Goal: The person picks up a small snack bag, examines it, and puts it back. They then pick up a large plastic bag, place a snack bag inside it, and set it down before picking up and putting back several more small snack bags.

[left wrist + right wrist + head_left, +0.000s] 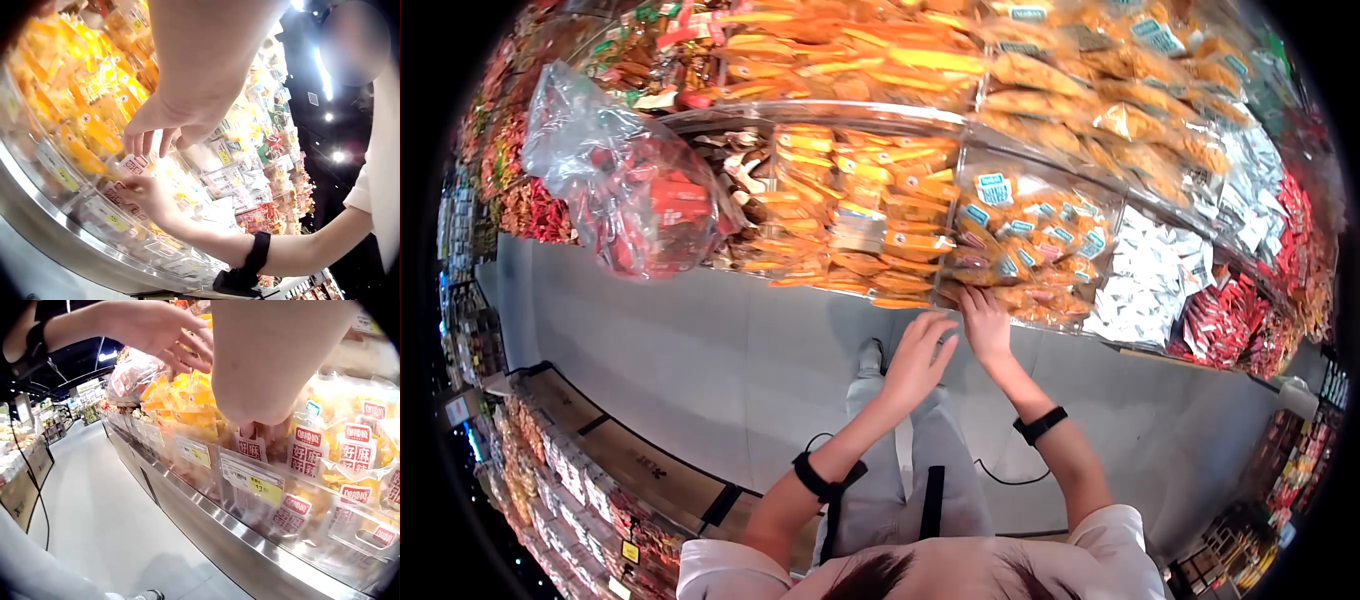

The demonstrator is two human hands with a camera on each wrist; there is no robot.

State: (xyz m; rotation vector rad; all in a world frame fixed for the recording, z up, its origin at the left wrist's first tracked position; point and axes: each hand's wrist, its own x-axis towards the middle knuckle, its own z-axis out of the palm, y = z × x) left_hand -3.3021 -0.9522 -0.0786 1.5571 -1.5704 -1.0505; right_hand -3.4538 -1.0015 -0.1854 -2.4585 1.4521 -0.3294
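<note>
My right hand (pixel 987 325) reaches over the front edge of a bin of clear snack packets (pixel 306 450) with red-and-white labels. In the left wrist view its curled fingers pinch the top of one snack packet (pixel 115 192) near the front wall; the right wrist view hides the fingertips behind the hand. Just to the left, my left hand (pixel 920 355) hovers with loose, spread fingers and holds nothing. Closest to it are the orange snack packets (pixel 900 290) in the adjoining bin.
A large clear plastic bag (pixel 670 205) with red packs lies over the bins at left. White packets (pixel 1150 270) and red packets (pixel 1225 320) fill bins to the right. Price tags (pixel 253 481) line the bin front above a metal edge. Grey floor (pixel 690 340) lies below, with another shelf (pixel 590 480) behind.
</note>
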